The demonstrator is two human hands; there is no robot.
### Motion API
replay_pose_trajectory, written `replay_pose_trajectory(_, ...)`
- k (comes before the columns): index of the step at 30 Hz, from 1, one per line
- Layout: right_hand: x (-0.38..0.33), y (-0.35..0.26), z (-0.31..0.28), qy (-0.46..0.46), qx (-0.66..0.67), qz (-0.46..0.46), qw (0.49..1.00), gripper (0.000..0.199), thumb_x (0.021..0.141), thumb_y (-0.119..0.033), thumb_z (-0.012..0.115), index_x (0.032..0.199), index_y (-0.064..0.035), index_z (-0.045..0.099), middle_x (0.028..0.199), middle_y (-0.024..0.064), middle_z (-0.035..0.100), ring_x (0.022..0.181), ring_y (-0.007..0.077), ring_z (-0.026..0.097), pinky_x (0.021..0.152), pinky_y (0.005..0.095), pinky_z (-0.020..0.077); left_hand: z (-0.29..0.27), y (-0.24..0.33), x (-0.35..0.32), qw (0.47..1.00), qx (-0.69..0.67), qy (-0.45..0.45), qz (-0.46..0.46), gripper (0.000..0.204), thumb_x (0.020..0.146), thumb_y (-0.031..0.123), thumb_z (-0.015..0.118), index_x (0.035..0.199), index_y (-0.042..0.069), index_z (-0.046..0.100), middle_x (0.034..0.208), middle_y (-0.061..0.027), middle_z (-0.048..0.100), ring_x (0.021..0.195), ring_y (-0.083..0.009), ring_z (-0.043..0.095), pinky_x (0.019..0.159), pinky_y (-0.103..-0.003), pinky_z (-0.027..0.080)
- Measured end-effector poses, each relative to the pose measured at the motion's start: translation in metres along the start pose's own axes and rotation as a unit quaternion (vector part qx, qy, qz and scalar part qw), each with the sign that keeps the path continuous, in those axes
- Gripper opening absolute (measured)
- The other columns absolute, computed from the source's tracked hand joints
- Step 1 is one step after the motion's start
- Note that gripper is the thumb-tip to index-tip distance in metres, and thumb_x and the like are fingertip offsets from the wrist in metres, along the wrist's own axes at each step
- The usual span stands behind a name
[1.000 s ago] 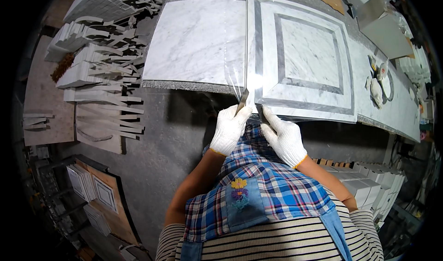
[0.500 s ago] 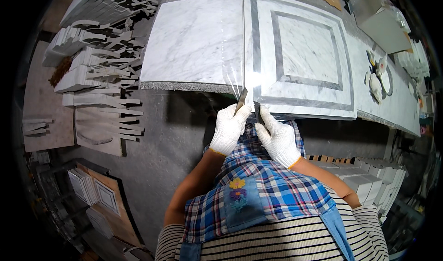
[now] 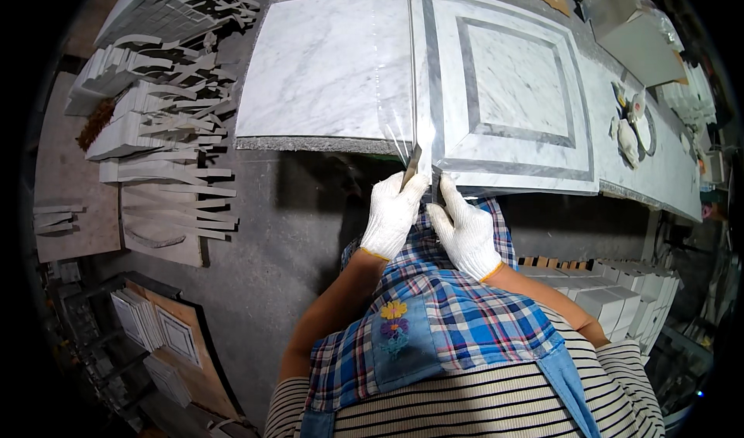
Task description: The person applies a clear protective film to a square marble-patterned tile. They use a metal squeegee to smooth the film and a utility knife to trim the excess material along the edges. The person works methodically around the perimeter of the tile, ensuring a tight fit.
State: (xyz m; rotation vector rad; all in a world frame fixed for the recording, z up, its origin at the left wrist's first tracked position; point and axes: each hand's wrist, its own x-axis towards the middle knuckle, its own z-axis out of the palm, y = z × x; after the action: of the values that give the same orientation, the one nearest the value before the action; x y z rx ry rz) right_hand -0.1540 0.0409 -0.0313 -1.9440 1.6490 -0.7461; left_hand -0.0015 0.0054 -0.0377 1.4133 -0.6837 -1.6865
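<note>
My left hand [image 3: 390,212], in a white knit glove, is closed round a flat metal blade [image 3: 413,167] that points up and away. The blade is at the near left corner of a white and grey marble panel [image 3: 517,89] with inlaid grey frames. Clear plastic film [image 3: 397,116] spreads past the panel's left side and shows along its near edge. My right hand [image 3: 470,232], also gloved, is closed at that near edge, beside the left hand, thumb and forefinger at the film. A plain white marble slab [image 3: 322,66] lies under the film on the left.
Stacked white pieces with loose strips [image 3: 155,112] stand at the left. On the right part of the table are a used glove with tape [image 3: 632,139] and an open cardboard box [image 3: 635,31]. White blocks [image 3: 604,302] are stacked below right; framed panels [image 3: 159,325] lie below left.
My left hand and the blade have shifted slightly up and right along the panel's left edge. My right hand stays nearly in place at the near edge.
</note>
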Motion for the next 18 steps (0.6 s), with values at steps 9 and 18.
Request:
replay_pose_trajectory(9,0.0,0.0,0.006,0.014,0.014,-0.008,1.0,0.059,0.096,-0.021,0.072,0.146,0.003,0.053,0.073,0.0206,0.067,0.058,0.0334,0.069,0.052,0.0395,0.0524,-0.001,-0.003,0.002,1.0,0.024,0.006,0.012,0.03,0.1,0.025,0.067,0.081,0.001,0.066,0.064,0.0029,0.053,0.057,-0.005,0.046,0.051,-0.028,0.037)
replay_pose_trajectory(18,-0.001,0.0,0.012,-0.01,0.031,0.035,0.999,0.066,0.097,-0.023,0.07,0.152,0.0025,0.046,0.068,0.0208,0.065,0.058,0.0345,0.069,0.053,0.04,0.0531,0.0,-0.004,0.002,0.999,0.032,0.011,0.023,0.03,0.1,0.026,0.066,0.086,0.0,0.069,0.065,0.0016,0.055,0.057,-0.0056,0.048,0.051,-0.028,0.039)
